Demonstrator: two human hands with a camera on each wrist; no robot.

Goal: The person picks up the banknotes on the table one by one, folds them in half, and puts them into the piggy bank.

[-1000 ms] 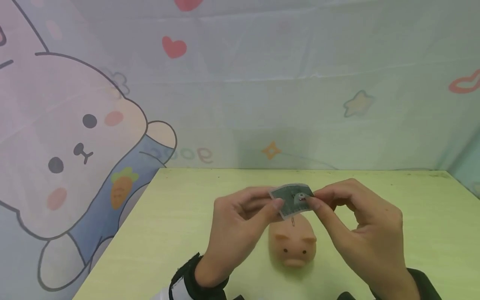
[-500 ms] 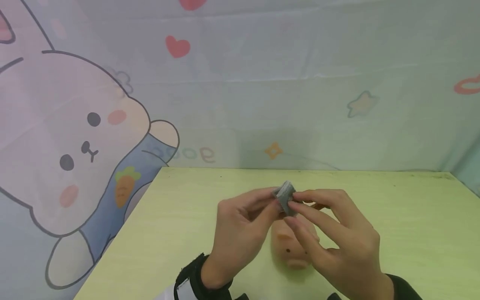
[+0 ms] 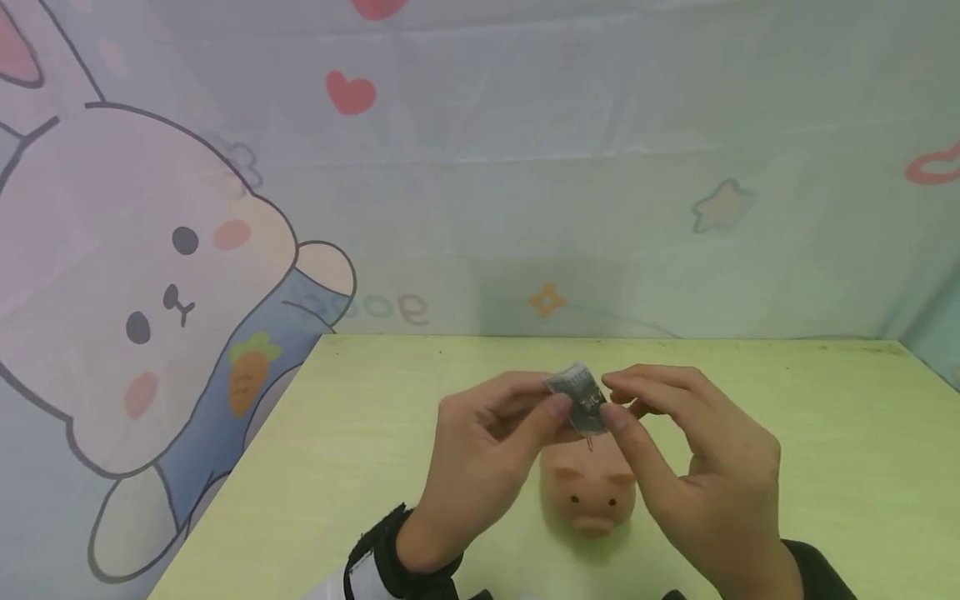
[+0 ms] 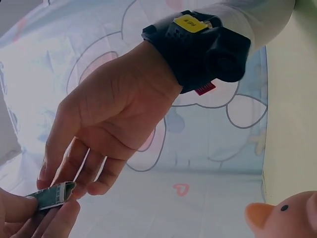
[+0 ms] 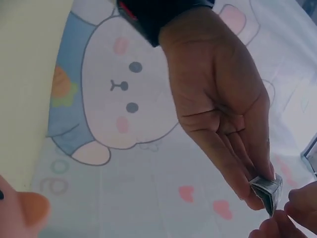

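Table (image 3: 360, 467): a light green top, in front of a cloth wall (image 3: 525, 167) with a drawn rabbit, hearts and stars.
Piggy bank (image 3: 590, 493): a pink pig that stands on the table near the person, its snout turned to the near edge. It is just under the two hands; in the head view the slot in its back shows below the banknote.
Left hand (image 3: 480, 450): raised over the table, left of the pig, palm turned to the right. The thumb and the first fingers are closed on the left edge of the banknote; the other fingers are loosely bent. A black band is around the wrist.
Right hand (image 3: 693, 462): raised at the same height, right of the pig. Its fingertips (image 3: 611, 417) pinch the right edge of the banknote, and the back of the hand faces up.
Banknote (image 3: 581, 400): grey-green and folded small, held in the air between the fingertips of both hands, just above the back of the pig and not touching it. The left wrist view shows its folded end (image 4: 52, 195) sticking out between the fingers.
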